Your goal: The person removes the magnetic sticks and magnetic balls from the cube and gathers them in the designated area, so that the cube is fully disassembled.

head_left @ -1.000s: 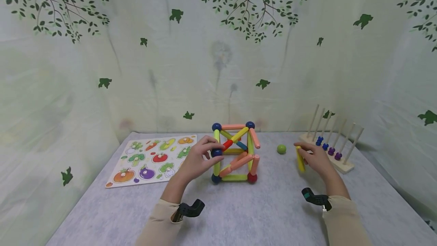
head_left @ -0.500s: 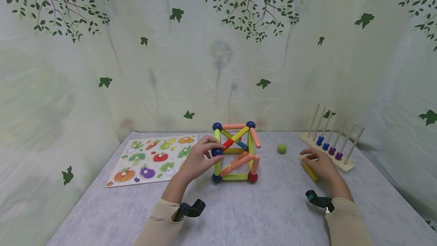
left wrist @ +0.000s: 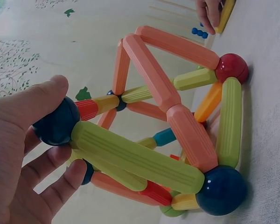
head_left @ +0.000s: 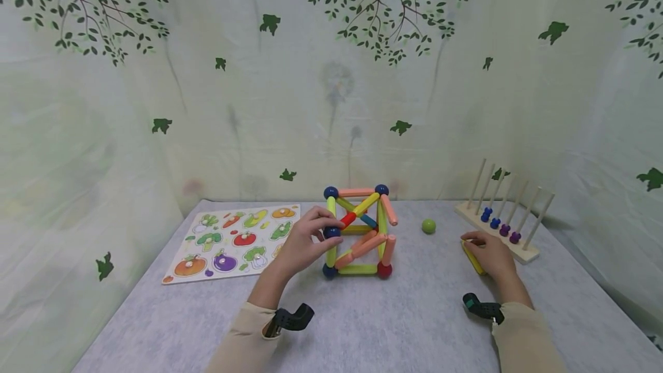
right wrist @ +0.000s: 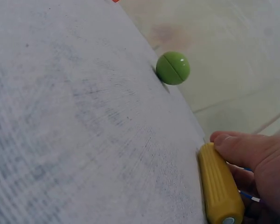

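A frame of magnetic rods and balls (head_left: 357,269) stands mid-table, with lime, salmon, yellow, red and blue rods between navy and red balls. My left hand (head_left: 305,240) holds the navy ball (left wrist: 56,122) at its left upright, thumb on one side and fingers on the other. Over to the right, my right hand (head_left: 492,255) pinches a yellow magnetic rod (right wrist: 218,184) low at the table surface. The thumb lies at one end of this rod, while a metal tip shows at the other. Some right fingers are hidden behind the rod and thumb.
A green ball (head_left: 428,226) rests between the frame and my right hand. Behind that hand stands a wooden peg rack (head_left: 525,253) with blue and purple beads. A vegetable picture board (head_left: 235,252) lies left of the frame. Fabric with printed leaves hangs behind the table.
My right hand has moved right and slightly towards me, lowering the yellow rod from a steep tilt to the table. The left hand and the frame stay in place.
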`<state>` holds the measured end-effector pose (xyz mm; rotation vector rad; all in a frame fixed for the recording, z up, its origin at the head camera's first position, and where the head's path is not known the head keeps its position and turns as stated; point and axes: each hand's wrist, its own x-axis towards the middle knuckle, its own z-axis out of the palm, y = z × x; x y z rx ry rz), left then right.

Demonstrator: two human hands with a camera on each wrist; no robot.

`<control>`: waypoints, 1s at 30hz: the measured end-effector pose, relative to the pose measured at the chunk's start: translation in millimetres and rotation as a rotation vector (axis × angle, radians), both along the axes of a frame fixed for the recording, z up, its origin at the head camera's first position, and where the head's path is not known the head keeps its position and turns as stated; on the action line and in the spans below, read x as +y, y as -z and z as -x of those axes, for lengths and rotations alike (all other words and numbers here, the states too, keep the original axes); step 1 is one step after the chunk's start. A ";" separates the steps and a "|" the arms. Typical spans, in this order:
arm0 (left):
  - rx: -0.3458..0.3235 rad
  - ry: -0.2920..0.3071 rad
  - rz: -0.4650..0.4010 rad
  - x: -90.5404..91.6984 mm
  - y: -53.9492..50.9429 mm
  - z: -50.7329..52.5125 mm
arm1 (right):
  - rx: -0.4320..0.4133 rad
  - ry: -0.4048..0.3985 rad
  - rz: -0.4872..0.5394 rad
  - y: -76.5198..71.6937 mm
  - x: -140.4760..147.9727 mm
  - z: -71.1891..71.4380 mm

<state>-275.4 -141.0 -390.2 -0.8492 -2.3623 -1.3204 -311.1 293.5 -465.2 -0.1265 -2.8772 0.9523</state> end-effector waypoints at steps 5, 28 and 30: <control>0.020 0.027 0.007 1.3 -0.8 -0.7 | 0.008 0.018 -0.007 -0.2 0.1 0.6; 0.036 0.026 0.016 0.2 -0.5 0.2 | 0.234 0.046 0.308 -60.2 -60.2 -4.3; 0.034 0.024 0.016 0.0 -0.6 0.3 | 0.240 0.020 0.294 -63.8 -68.5 -5.1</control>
